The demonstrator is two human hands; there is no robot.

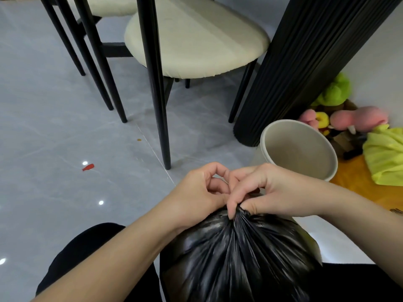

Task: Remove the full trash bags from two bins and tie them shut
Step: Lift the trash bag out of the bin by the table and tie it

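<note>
You are pinching the gathered neck of the black trash bag (239,258) with your right hand (268,192), its grip clamped on the twisted plastic at the very top. Your left hand (202,192) is pressing against the right one, its grip curled with thumb and forefinger meeting in a ring; whether any plastic is caught inside cannot be told. The bag is sitting out of the beige bin (294,149), just in front of it on your side. The bin is standing upright, showing its bare inner wall. Just behind the bin a black fluted column (305,62) is rising. To the bin's right, plush toys (359,118) and a yellow-green cloth (386,158) are lying. Well left of the bin, a small red scrap (88,167) is lying on the grey floor (54,116).
</note>
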